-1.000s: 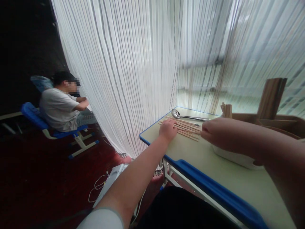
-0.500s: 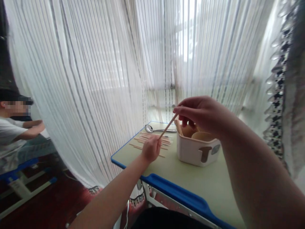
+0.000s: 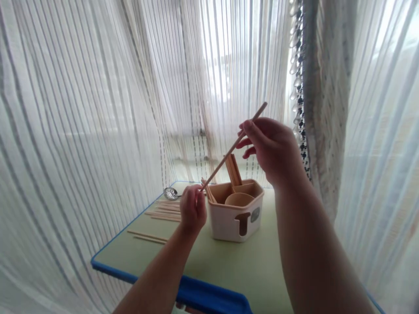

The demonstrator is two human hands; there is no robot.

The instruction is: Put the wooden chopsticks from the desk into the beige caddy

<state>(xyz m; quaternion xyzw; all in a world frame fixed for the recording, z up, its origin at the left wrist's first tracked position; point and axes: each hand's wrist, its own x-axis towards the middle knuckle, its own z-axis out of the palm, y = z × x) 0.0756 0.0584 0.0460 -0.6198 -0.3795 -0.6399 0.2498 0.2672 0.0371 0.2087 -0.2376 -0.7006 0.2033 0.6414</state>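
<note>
One chopstick (image 3: 224, 159) is held up at a slant near the utensil holder (image 3: 225, 223), not inside it. Its low end is wrapped by the left hand (image 3: 193, 208), and its upper part is pinched by the right hand (image 3: 274, 148). Some light sticks (image 3: 210, 194) and a brown bundle (image 3: 233, 170) are already stood in the holder. More chopsticks (image 3: 166, 213) are left flat on the desk (image 3: 252, 266) by the slotted spoon (image 3: 170, 193); how many cannot be told.
</note>
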